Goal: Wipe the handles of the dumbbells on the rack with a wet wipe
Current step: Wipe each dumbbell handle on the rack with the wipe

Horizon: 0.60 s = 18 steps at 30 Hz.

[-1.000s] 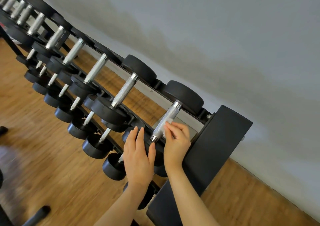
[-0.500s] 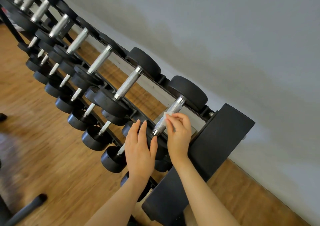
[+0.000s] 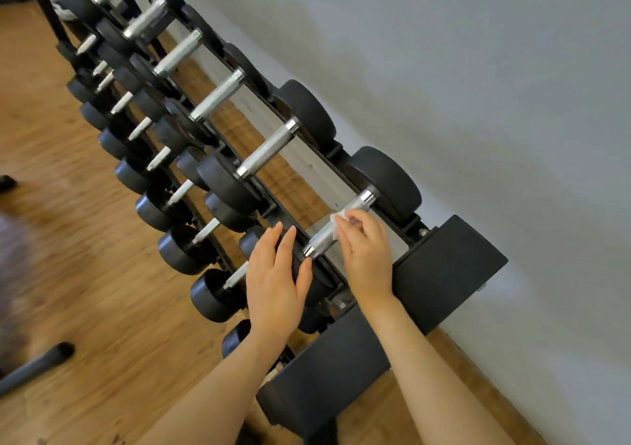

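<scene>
right hand [image 3: 367,256] pinches wet wipe [image 3: 336,220] on handle [image 3: 336,229] | labels apparently unreadable

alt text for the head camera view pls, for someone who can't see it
A right hand presses a white wet wipe on the metal handle of the nearest top-row dumbbell, while the left hand rests flat on its front weight. A long dumbbell rack stands against a grey wall.

Black rack [image 3: 444,273] is standing on wood floor [image 3: 85,308] w/ rows of dumbbells [image 3: 269,150] sitting across its tiers.
</scene>
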### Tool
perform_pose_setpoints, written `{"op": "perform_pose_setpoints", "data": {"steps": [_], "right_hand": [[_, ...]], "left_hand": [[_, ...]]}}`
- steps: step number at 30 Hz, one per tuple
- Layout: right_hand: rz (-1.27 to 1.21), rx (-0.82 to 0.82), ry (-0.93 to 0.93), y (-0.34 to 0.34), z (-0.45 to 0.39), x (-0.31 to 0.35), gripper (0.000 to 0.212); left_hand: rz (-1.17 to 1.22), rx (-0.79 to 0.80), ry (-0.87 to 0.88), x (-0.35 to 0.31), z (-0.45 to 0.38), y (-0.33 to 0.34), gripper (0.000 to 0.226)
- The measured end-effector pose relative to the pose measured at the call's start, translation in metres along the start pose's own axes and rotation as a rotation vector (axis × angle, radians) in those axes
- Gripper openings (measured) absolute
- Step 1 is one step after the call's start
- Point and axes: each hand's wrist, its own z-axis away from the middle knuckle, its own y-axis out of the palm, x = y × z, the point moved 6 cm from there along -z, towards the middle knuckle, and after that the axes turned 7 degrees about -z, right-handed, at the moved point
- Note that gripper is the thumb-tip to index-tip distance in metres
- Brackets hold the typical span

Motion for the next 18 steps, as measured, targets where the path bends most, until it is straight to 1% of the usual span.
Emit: {"op": "perform_pose_setpoints", "data": {"steps": [3,8,9,11,13,14,18], "right_hand": [[-0.009,0.033,-0.005,0.0,-0.001,-0.002,0.038],[0.047,0.158,-0.143,0.001,-0.004,-0.001,0.029],[0.057,0.155,-0.144,-0.003,-0.009,-0.003,0.029],[0.046,0.117,-0.078,-0.012,-0.019,-0.009,0.025],[0.043,0.118,-0.03,-0.013,-0.023,-0.01,0.026],[0.051,0.144,-0.049,-0.01,-0.023,-0.007,0.026],[0.106,0.314,-0.251,0.001,-0.02,0.008,0.03]], "left_hand": [[0.009,-0.003,-0.012,-0.001,0.0,-0.001,0.054],[0.019,-0.021,-0.002,-0.001,0.0,-0.001,0.053],[0.016,-0.023,-0.001,-0.001,0.001,0.0,0.053],[0.015,-0.024,-0.004,-0.001,0.0,0.0,0.054],[0.028,-0.031,0.0,-0.001,0.0,0.0,0.054],[0.036,-0.036,0.003,-0.001,0.0,0.0,0.054],[0.051,-0.056,0.013,-0.001,0.001,0.0,0.052]]}}
